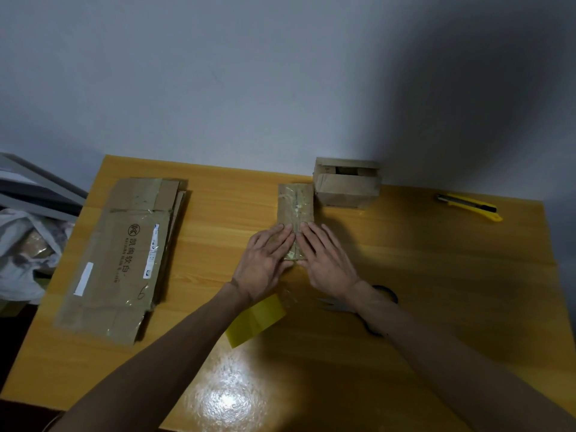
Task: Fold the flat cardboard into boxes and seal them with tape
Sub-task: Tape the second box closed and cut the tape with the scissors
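A small brown cardboard box lies at the middle of the wooden table, a strip of clear tape running down its top seam. My left hand and my right hand rest flat on its near end, fingers spread, index fingers almost touching over the taped seam. A stack of flattened cardboard with printed lettering lies at the left of the table. A folded box stands at the back, touching the wall. A roll of clear tape with a yellow sheet sits just below my left wrist.
Scissors with black handles lie partly under my right forearm. A yellow utility knife rests at the back right. A white plastic bag and grey boards sit beyond the table's left edge. A grey wall rises behind.
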